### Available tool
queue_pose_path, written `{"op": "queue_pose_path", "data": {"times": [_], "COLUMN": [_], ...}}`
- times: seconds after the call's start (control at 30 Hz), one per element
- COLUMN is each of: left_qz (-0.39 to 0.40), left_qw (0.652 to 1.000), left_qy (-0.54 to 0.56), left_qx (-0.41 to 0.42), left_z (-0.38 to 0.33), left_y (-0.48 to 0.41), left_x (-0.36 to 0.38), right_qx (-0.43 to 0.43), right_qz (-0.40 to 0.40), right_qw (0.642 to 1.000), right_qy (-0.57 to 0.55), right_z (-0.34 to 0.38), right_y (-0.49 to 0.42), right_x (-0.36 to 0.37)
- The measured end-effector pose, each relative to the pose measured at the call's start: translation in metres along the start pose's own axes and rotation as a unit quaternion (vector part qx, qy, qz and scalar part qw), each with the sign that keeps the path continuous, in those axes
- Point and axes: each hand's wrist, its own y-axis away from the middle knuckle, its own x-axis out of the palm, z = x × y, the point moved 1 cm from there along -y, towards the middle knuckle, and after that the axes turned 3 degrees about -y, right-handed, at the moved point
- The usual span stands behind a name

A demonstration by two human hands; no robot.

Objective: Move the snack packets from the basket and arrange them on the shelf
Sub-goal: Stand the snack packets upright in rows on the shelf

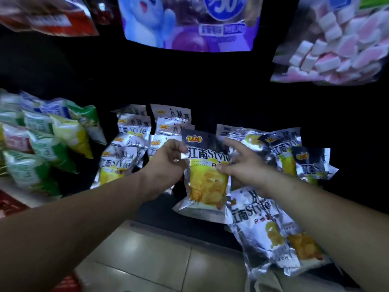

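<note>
snack packets of one silver-and-yellow kind are the job, and the biggest thing in view is the dark shelf [248, 106] they go on, which fills the middle of the head view; everything below is placed against it. on the shelf's left part stand two rows of shelved packets [134, 144], upright and overlapping, which i take as work already done. on its right part a looser cluster [294, 152] leans at odd tilts and looks as if it wants straightening. left of the shelf's dark bay sit green and yellow bags [48, 142], another product. above it hang a purple bag [185, 22] and a bag of pink and white sweets [341, 45]. at the shelf's front edge, between the two groups, the held packet [207, 175] is upright with its face to the camera. the left hand [166, 163] pinches its upper left edge between thumb and fingers; the right hand [242, 163] has its thumb on the packet's right edge with the forefinger stretched out, so the grip there is partial. beneath the right forearm, at the shelf's lower front, more packets [271, 232] hang or lie in a bunch; whether that hand also holds them i cannot tell. no basket is in view, so what remains in it is unknown. my judgement: well along, with this packet and that bunch left to place.
</note>
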Motion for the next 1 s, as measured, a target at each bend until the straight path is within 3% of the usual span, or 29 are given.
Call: {"op": "queue_pose_path", "data": {"times": [0.3, 0.63, 0.8, 1.0], "left_qz": [-0.036, -0.055, -0.105, -0.106], "left_qw": [0.995, 0.989, 0.977, 0.961], "left_qy": [-0.008, -0.011, -0.142, -0.203], "left_qx": [-0.089, -0.136, -0.118, -0.154], "left_z": [0.073, 0.124, 0.136, 0.14], "left_y": [0.026, 0.026, 0.022, 0.022], "left_x": [-0.062, -0.076, -0.074, -0.065], "right_qx": [-0.024, -0.018, -0.002, 0.0], "right_qz": [-0.026, -0.038, -0.002, 0.035], "right_qw": [0.999, 0.999, 0.999, 0.997], "right_qy": [0.013, 0.024, 0.038, 0.069], "right_z": [0.013, -0.015, -0.023, -0.037], "right_y": [-0.038, -0.063, -0.071, -0.068], "right_x": [0.102, 0.149, 0.156, 0.167]}}
